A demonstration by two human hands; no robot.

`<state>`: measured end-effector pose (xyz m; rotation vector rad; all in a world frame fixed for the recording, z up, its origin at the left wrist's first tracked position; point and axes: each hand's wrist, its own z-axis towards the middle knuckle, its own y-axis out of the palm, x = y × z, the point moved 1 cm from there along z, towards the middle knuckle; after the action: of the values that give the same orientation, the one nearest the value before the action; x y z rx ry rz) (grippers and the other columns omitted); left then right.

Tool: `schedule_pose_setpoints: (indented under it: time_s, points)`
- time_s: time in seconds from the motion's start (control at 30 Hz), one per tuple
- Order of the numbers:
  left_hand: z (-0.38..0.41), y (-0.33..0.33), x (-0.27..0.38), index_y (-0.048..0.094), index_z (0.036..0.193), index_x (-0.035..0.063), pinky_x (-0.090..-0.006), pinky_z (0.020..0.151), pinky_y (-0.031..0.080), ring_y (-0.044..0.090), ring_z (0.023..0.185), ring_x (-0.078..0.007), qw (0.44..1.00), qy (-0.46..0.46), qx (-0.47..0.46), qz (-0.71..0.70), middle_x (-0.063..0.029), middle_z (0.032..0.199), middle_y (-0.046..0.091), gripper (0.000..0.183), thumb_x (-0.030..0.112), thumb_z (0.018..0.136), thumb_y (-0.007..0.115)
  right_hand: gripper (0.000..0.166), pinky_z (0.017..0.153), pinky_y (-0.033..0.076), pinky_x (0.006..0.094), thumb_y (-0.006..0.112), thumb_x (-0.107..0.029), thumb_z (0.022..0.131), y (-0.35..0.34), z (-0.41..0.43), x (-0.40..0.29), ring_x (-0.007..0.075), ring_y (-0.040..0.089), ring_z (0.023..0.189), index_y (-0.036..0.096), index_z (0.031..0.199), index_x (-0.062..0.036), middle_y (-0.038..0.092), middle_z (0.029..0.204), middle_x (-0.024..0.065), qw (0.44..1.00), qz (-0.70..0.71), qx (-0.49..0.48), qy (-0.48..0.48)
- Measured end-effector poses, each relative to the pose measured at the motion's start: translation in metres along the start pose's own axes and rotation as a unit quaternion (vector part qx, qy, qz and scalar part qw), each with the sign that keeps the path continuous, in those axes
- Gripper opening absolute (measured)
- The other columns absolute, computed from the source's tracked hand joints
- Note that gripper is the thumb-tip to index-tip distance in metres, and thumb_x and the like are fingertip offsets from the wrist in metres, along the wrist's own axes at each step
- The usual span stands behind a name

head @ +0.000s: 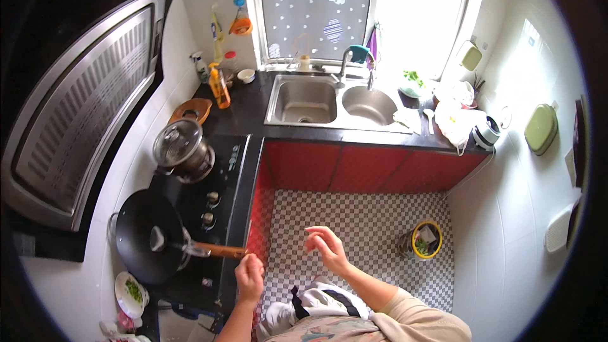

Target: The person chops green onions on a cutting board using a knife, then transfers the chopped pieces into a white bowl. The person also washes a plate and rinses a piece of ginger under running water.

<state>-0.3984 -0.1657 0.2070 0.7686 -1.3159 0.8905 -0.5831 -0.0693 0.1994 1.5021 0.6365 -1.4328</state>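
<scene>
My left hand (249,276) is closed at the outer end of a wooden handle (221,250), which reaches over the stove's front edge. That handle lines up with a black wok (142,259) on the gas stove; whether it belongs to the wok or to the utensil in it, I cannot tell. Inside the wok rests the pale head of a spatula or ladle (157,239). My right hand (328,250) is raised over the tiled floor, empty, its fingers apart and bent. A white bowl of chopped greens (124,300) stands beside the wok, near the wall.
A pot with a glass lid (178,142) occupies the rear burner. Over the stove juts a range hood (90,104). The double sink (306,99) lies under the window. On the floor to the right stands a yellow-rimmed waste bin (441,242). An orange bottle (219,88) stands on the counter.
</scene>
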Motion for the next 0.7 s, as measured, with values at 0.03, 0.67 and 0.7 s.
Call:
schedule_pose_setpoints:
  time_s: [0.03,0.67,0.7]
  points:
    - [0.021,0.022,-0.001,0.036,0.066,0.0073,-0.0204,0.044,0.026,0.031,0.051,-0.0047,1.000,0.010,-0.026,0.005,0.0029,0.059,0.034,0.034,0.025,0.095,0.036,0.025,0.071,0.046,0.0240,0.042,-0.013,0.092,-0.021,0.011,-0.003,0.0093,0.053,0.075,0.047,0.113,-0.0003,0.056,0.083,0.0050,1.000,-0.028,0.011,-0.006]
    - [0.467,0.240,-0.114,0.055,0.072,0.0030,-0.0352,0.054,0.042,0.056,0.057,-0.0249,0.966,-0.005,-0.140,0.217,-0.0111,0.058,0.054,0.027,0.025,0.087,0.052,0.020,0.068,0.049,0.0228,0.046,-0.015,0.091,-0.239,0.281,0.007,0.0100,0.058,0.074,0.058,0.099,-0.0001,0.060,0.085,0.0062,0.971,-0.170,0.135,0.096]
    - [0.492,0.250,-0.130,0.059,0.081,0.0046,-0.0356,0.060,0.044,0.058,0.066,-0.0246,0.952,-0.037,-0.169,0.254,-0.0104,0.064,0.057,0.020,0.023,0.086,0.053,0.019,0.066,0.048,0.0228,0.047,-0.014,0.090,-0.247,0.293,0.007,0.0106,0.059,0.073,0.058,0.098,-0.0001,0.059,0.086,0.0067,0.970,-0.169,0.150,0.089]
